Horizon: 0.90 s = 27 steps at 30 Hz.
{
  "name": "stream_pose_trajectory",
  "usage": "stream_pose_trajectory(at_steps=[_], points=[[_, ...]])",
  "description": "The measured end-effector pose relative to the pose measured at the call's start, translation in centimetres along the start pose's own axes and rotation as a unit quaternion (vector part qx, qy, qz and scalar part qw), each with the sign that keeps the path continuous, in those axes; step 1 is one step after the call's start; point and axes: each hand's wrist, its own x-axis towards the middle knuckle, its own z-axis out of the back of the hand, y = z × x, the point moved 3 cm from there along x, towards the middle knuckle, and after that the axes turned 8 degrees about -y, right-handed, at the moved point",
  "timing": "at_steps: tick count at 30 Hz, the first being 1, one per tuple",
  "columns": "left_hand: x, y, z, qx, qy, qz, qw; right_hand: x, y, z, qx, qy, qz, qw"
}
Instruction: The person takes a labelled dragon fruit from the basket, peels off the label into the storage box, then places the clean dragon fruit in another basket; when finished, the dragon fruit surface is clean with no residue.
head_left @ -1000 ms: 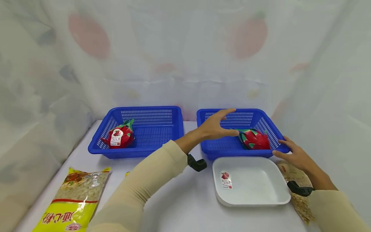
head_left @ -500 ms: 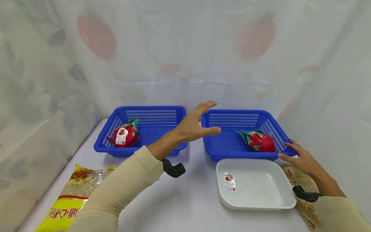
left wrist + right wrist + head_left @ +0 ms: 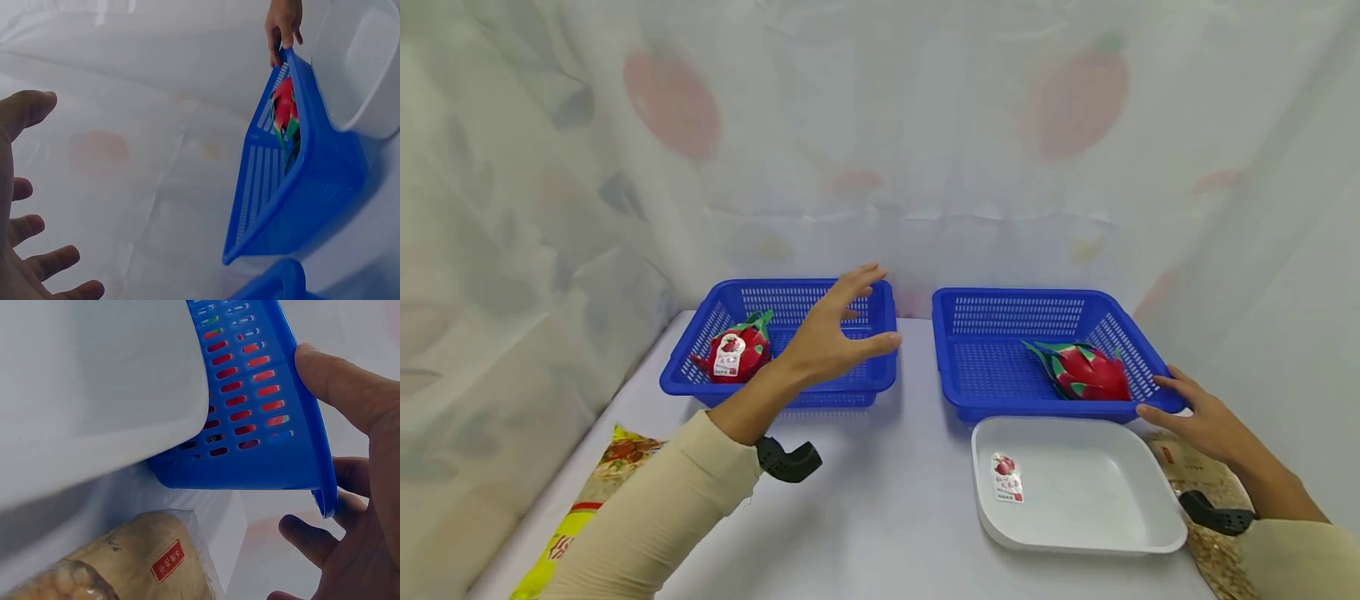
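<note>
Left grip (image 3: 823,342) spread apart near the left basket (image 3: 842,398), right grip (image 3: 1201,421) clamped on the right basket (image 3: 988,367) at its front right corner, fruit (image 3: 1090,373) inside, second fruit (image 3: 748,354) in the left basket at the back left corner of the bench (image 3: 880,508), tub (image 3: 1097,500) before the right basket.

Left sleeve (image 3: 655,504): long, plain cream, finely creased, straight-edged cuff above the wrist. Right sleeve (image 3: 1296,557): same cream colour, similar cuff. Left wrist piece (image 3: 786,466): matte black, curved like a hook, small holes on the sleeve side, blunt end. Right wrist piece (image 3: 1217,517): black, likewise curved and perforated. Left hand (image 3: 822,340), right hand (image 3: 1201,422): bare.
</note>
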Motion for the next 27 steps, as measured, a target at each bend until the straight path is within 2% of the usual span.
stream_pose_trajectory(at_steps=[6,11,19,27], points=[[-1.7,1.6,2.4,0.006,-0.033,0.004,0.9994,0.1,0.1,-0.2,-0.003,0.002,-0.005,1.0000],[-3.4,2.8,4.4,0.039,-0.072,0.015,0.9965,0.1,0.2,-0.3,-0.004,0.001,-0.006,1.0000],[-6.2,5.7,7.7,0.077,-0.126,0.051,0.9878,0.0,0.1,-0.2,0.002,0.001,-0.009,1.0000],[-8.5,7.9,10.3,0.089,-0.178,0.079,0.9768,0.0,-0.2,-0.2,0.001,-0.002,-0.014,0.9999]])
